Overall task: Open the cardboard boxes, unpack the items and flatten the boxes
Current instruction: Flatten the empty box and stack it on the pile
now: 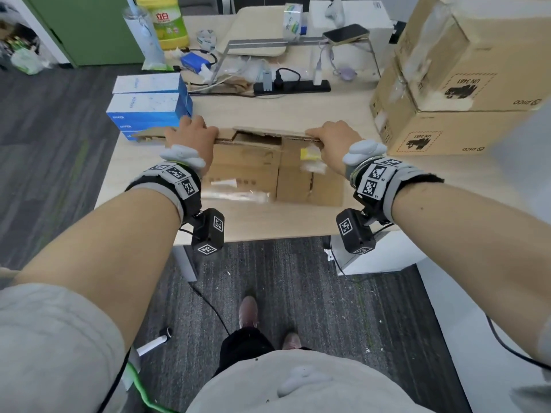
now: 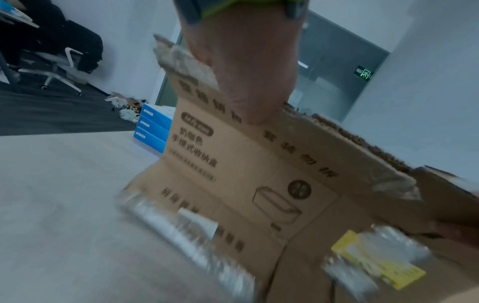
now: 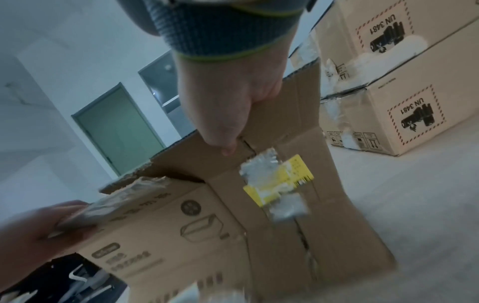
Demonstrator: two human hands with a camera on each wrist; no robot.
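A brown cardboard box (image 1: 256,171), collapsed nearly flat, stands on edge on the light wooden table (image 1: 268,222). It bears printed text, clear tape and a yellow label (image 1: 308,153). My left hand (image 1: 190,132) grips its top edge at the left, thumb on the near face (image 2: 249,98). At the right end of that edge my right hand (image 1: 331,135) grips too, its fingers curled over the far side and the thumb on the near panel (image 3: 228,133). The box (image 2: 233,184) leans in the left wrist view; its label (image 3: 279,182) faces the right wrist camera.
Two stacked large cardboard boxes (image 1: 465,84) with UN 3481 marks stand at the table's right. Blue and white Anker boxes (image 1: 149,105) sit at the left. A power strip (image 1: 292,84), cables, a phone on a stand (image 1: 346,34) and bottles crowd the back.
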